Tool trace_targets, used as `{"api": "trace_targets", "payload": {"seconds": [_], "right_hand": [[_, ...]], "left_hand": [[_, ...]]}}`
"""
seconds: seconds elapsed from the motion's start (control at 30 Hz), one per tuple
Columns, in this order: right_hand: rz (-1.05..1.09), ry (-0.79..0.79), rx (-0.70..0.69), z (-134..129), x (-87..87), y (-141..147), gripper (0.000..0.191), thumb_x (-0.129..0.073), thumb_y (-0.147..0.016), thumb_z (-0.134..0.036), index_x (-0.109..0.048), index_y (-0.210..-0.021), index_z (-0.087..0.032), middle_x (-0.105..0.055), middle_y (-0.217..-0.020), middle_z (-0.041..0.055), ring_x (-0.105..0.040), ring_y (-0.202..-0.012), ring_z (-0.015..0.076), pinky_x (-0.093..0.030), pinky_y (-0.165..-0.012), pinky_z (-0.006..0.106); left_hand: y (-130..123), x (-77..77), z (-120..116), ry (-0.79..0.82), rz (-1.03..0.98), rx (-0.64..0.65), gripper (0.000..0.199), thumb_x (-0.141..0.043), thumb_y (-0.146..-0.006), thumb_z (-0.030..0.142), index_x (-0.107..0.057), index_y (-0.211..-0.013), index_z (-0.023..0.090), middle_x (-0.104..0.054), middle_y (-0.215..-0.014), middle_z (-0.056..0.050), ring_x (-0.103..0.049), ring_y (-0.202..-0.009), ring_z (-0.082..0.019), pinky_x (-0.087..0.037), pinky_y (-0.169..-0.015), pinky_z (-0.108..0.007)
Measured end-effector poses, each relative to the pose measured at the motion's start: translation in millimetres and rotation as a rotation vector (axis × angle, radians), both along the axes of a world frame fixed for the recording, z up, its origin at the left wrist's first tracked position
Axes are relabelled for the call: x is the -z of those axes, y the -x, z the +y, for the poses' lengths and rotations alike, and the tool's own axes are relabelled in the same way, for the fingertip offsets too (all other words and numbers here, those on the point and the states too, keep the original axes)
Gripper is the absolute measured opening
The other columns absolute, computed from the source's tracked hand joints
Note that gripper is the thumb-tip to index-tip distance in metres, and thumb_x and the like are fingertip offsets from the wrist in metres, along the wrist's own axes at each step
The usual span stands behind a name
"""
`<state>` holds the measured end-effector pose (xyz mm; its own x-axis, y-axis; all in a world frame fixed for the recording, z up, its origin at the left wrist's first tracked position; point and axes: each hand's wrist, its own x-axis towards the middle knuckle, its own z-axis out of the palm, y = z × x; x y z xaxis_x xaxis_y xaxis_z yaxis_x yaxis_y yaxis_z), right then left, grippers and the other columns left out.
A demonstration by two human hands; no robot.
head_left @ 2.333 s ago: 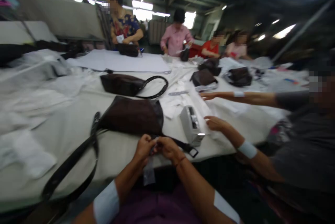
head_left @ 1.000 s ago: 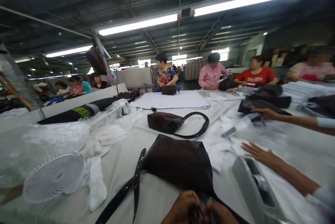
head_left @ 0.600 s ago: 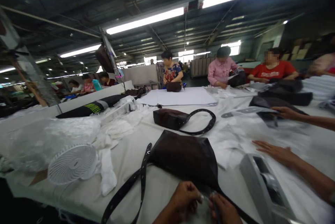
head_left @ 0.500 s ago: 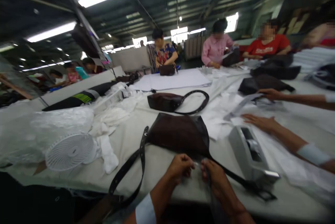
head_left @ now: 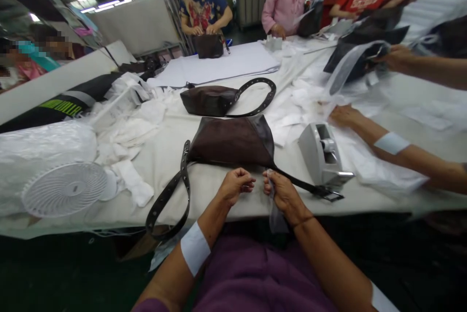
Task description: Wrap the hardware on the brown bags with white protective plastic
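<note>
A dark brown leather bag (head_left: 233,142) lies flat on the table in front of me, its studded black strap (head_left: 170,205) looped to the left and a buckled strap end (head_left: 328,193) to the right. Just below the bag's near edge, my left hand (head_left: 236,186) is closed with thumb and fingers pinched; whatever lies between them is too small to tell. Close beside it, my right hand (head_left: 284,193) grips a strip of clear plastic film (head_left: 278,219), which hangs down past the table edge. Neither hand holds the bag.
Behind lies a second brown bag (head_left: 211,99) with a looped strap. A grey tape dispenser (head_left: 310,149) stands right, near a co-worker's hand (head_left: 345,115). At left are a white fan (head_left: 69,188) and crumpled plastic (head_left: 47,144). Across the table, a person (head_left: 206,8) handles a small bag.
The camera has tilted down, so the table sits higher in view. My hands have drawn slightly apart, the right still holding the film. The neighbouring co-worker's upper hand has lifted some film.
</note>
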<state>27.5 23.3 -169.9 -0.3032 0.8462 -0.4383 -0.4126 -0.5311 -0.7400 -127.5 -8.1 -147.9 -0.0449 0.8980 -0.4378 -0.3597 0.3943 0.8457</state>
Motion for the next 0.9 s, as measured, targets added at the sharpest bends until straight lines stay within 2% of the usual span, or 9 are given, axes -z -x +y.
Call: {"api": "trace_targets", "payload": {"seconds": [0.2, 0.5, 0.67, 0.8, 0.9], "right_hand": [[0.07, 0.016, 0.014, -2.0, 1.8, -0.5, 0.024, -0.069, -0.06, -0.021, -0.062, -0.081, -0.013, -0.055, -0.06, -0.0027, -0.046, -0.047, 0.0055, -0.035, -0.046, 0.02], [0.108, 0.041, 0.022, -3.9, 9.8, -3.9, 0.024, -0.07, -0.061, -0.023, -0.065, -0.082, -0.013, -0.056, -0.062, -0.0025, -0.046, -0.048, 0.0045, -0.037, -0.047, 0.019], [-0.147, -0.023, -0.023, -5.9, 12.2, 0.7, 0.023, -0.067, -0.066, -0.034, -0.063, -0.073, -0.012, -0.055, -0.056, -0.0011, -0.045, -0.041, 0.0064, -0.034, -0.039, 0.02], [-0.408, -0.184, 0.121, -9.3, 13.6, 3.6, 0.023, -0.062, -0.07, -0.037, -0.063, -0.068, -0.014, -0.055, -0.053, -0.0019, -0.044, -0.037, 0.0076, -0.03, -0.036, 0.021], [-0.63, -0.334, 0.174, -13.2, 12.3, 2.5, 0.023, -0.06, -0.074, -0.038, -0.065, -0.067, -0.016, -0.056, -0.051, -0.0024, -0.048, -0.04, 0.0099, -0.035, -0.043, 0.022]], "left_hand": [[2.6, -1.9, 4.6, 0.002, -0.162, 0.001, 0.027, -0.075, -0.061, 0.023, -0.052, -0.069, 0.014, -0.066, -0.076, -0.005, -0.06, -0.063, -0.012, -0.048, -0.061, -0.026], [3.7, 0.8, 11.2, 0.044, -0.205, 0.02, 0.026, -0.075, -0.061, 0.022, -0.052, -0.069, 0.014, -0.065, -0.076, -0.005, -0.06, -0.065, -0.013, -0.047, -0.062, -0.026], [-1.9, -4.4, 8.8, -0.033, -0.104, 0.021, 0.025, -0.076, -0.062, 0.024, -0.054, -0.067, 0.013, -0.066, -0.075, -0.005, -0.059, -0.065, -0.012, -0.046, -0.063, -0.025], [-5.6, -9.6, 5.0, -0.086, 0.011, 0.002, 0.023, -0.076, -0.062, 0.025, -0.057, -0.066, 0.012, -0.065, -0.07, -0.004, -0.059, -0.062, -0.011, -0.044, -0.063, -0.024], [-7.5, -11.6, 2.5, -0.089, 0.033, -0.015, 0.022, -0.076, -0.061, 0.024, -0.058, -0.066, 0.012, -0.064, -0.066, -0.002, -0.058, -0.06, -0.01, -0.043, -0.062, -0.023]]}}
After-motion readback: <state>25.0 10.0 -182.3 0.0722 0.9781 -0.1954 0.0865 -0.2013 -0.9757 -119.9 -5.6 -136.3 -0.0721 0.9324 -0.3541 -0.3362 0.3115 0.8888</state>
